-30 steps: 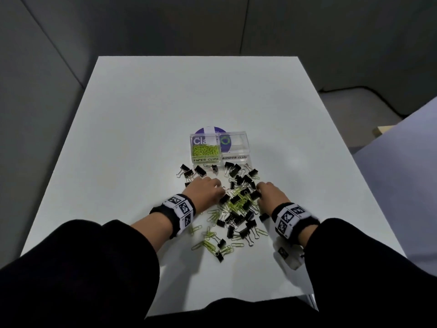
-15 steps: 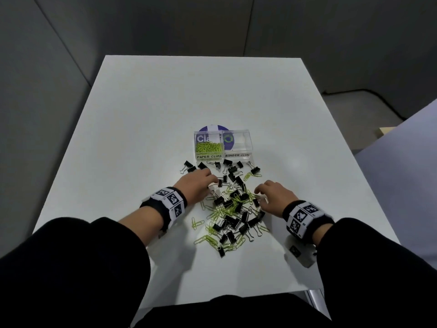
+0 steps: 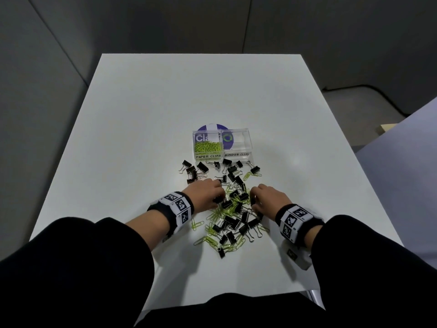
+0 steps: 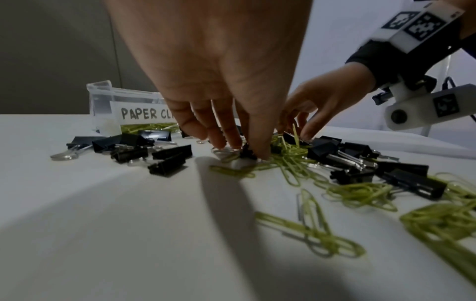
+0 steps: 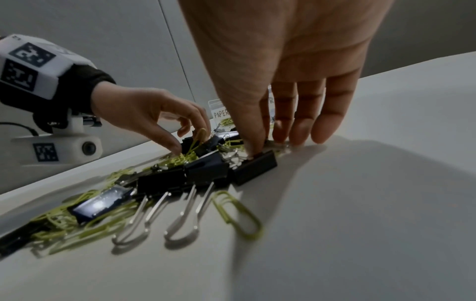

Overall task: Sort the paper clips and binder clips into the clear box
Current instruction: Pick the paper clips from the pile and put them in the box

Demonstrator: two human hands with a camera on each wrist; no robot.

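Observation:
The clear box (image 3: 246, 138) stands mid-table with two labelled compartments. The left one holds green paper clips (image 3: 208, 147); the right one, marked binder clips, looks empty. In front of it lies a mixed pile (image 3: 234, 209) of black binder clips and green paper clips. My left hand (image 3: 218, 194) reaches into the pile's left side, thumb and fingers closing on a small black binder clip (image 4: 247, 153). My right hand (image 3: 253, 197) is at the pile's right side. Its thumb and index finger pinch the top edge of a black binder clip (image 5: 255, 169), and the other fingers (image 5: 298, 132) touch the table.
The white table (image 3: 142, 138) is bare to the left, right and behind the box. A round purple label (image 3: 212, 127) shows behind or under the box. Loose binder clips (image 3: 194, 171) lie just before the box. A pale surface (image 3: 402, 162) borders the table's right.
Half a second ago the hands sat a little apart at the pile's edges. Both have since closed in on the pile's middle and their fingers are down among the clips.

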